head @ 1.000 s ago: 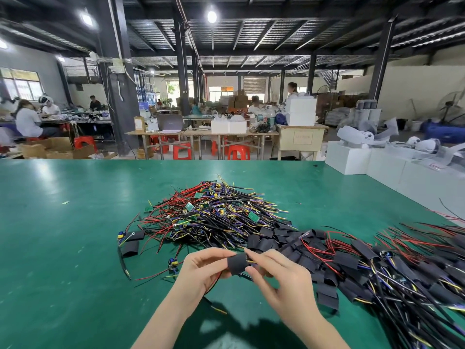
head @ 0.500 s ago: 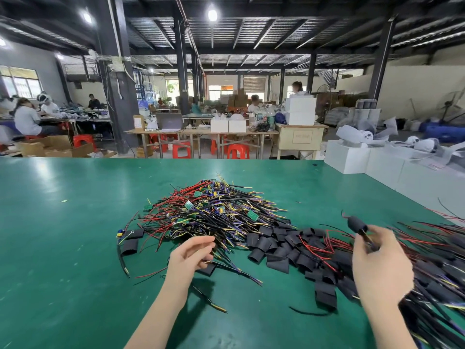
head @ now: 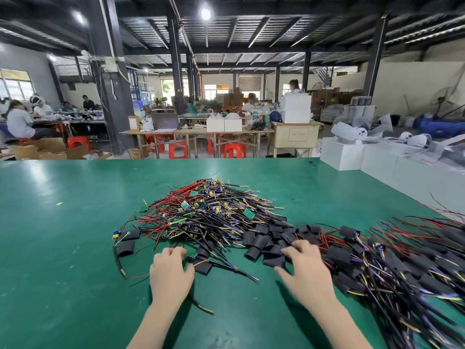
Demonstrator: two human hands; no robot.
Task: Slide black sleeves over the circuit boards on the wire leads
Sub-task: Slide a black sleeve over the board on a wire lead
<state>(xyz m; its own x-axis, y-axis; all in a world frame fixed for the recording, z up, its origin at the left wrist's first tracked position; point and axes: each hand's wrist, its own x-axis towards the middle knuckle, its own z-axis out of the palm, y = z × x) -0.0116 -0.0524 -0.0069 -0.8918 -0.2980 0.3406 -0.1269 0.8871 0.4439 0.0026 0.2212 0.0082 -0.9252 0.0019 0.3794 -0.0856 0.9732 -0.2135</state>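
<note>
A heap of wire leads with bare green circuit boards (head: 208, 217) lies mid-table. Loose black sleeves (head: 261, 241) lie to its right. Further right sprawls a pile of sleeved leads (head: 402, 263). My left hand (head: 171, 272) is at the heap's near edge, fingers and thumb curled round a small green circuit board (head: 190, 253). My right hand (head: 305, 270) lies with spread fingers on the loose sleeves, a sleeve (head: 273, 260) lying between thumb and forefinger; it grips nothing that I can see.
The green table (head: 63, 248) stretches left and towards me. A couple of stray sleeves (head: 125, 246) and a black wire (head: 118, 260) lie left of the heap. White boxes (head: 377, 162) line the far right edge. People work at distant benches.
My right hand has let go of the sleeved lead over the right pile and come back left onto the loose sleeves. My left hand reached slightly forward to a board.
</note>
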